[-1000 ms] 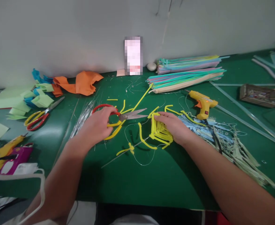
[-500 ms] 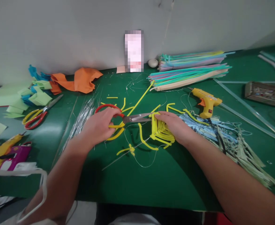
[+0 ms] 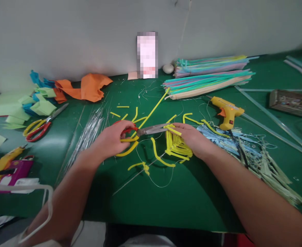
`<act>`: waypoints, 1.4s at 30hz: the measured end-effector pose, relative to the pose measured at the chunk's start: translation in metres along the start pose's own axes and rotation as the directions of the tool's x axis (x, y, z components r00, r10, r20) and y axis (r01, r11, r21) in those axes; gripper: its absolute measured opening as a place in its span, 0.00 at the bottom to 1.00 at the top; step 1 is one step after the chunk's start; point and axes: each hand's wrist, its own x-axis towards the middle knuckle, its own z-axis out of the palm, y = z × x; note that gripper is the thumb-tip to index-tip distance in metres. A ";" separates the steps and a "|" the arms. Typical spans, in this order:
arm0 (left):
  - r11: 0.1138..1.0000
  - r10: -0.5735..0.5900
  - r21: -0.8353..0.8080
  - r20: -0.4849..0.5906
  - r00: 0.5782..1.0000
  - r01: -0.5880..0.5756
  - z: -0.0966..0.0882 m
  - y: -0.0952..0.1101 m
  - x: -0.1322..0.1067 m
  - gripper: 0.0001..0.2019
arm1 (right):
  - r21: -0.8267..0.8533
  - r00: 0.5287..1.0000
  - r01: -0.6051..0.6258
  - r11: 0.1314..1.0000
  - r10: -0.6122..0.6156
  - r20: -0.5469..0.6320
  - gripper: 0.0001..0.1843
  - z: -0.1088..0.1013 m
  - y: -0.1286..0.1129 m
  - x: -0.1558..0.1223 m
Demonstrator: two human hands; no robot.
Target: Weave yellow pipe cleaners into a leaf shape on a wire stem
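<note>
My left hand (image 3: 116, 137) grips a pair of scissors (image 3: 153, 129) with one red and one yellow handle. Their blades point right and are nearly closed at the top of a yellow woven piece (image 3: 178, 144) of fuzzy pipe cleaner. My right hand (image 3: 192, 137) pinches that piece by its upper right side, fingers partly hidden behind it. A straight wire (image 3: 139, 175) runs down-left from the piece. Between the hands lies a bent yellow pipe cleaner (image 3: 157, 154), and below it a small yellow knotted bit (image 3: 145, 167) on thin wire.
Bundles of coloured pipe cleaners (image 3: 207, 84) lie at the back, near a phone (image 3: 147, 55) against the wall. A yellow glue gun (image 3: 226, 111) and blue and green strands (image 3: 264, 161) are at right. Silver wires (image 3: 86, 137), second scissors (image 3: 41, 127) and orange paper (image 3: 94, 87) are at left.
The scissor blades have come together from spread apart, and the handles have closed in my left hand. A short yellow end at the top of the woven piece now slants across beside my right fingers.
</note>
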 end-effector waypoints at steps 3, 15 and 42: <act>0.999 0.002 0.045 0.021 1.000 -0.003 0.001 0.001 0.000 0.23 | -0.014 1.000 -0.011 1.000 0.011 0.003 0.09 0.001 -0.001 -0.001; 0.985 0.004 0.174 0.023 1.000 -0.008 0.001 0.001 -0.002 0.20 | 0.022 0.998 -0.016 1.000 0.015 0.063 0.08 0.004 -0.007 -0.006; 0.851 0.080 0.524 -0.047 0.996 -0.044 0.010 -0.002 0.002 0.18 | 0.008 0.998 -0.040 0.999 0.040 0.051 0.04 0.002 -0.010 -0.007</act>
